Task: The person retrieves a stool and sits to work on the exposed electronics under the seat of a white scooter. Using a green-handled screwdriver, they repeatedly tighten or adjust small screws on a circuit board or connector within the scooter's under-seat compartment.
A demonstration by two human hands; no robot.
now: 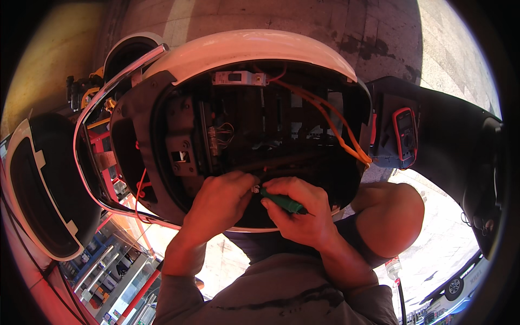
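Note:
My left hand (pixel 216 201) is closed, its fingertips pinching a small pale metallic piece (pixel 255 189), perhaps a cable end; its exact kind is too small to tell. Against that piece my right hand (pixel 303 211) brings a green-handled tool (pixel 284 202), wrapped in its fingers, which looks like a screwdriver; its tip is hidden. Both hands meet over the near edge of the open body compartment (pixel 162 124) of a white scooter (pixel 254 42). Inside, a grey circuit breaker (pixel 238 79) lies at the far wall, and orange cables (pixel 327 114) run down the right side.
A red-edged multimeter (pixel 405 136) lies on the dark surface right of the compartment. Thin loose wires (pixel 225 134) hang by a metal bracket. A chrome rail (pixel 80 122) curves round the left end. My bent knee (pixel 392 216) is close at the right.

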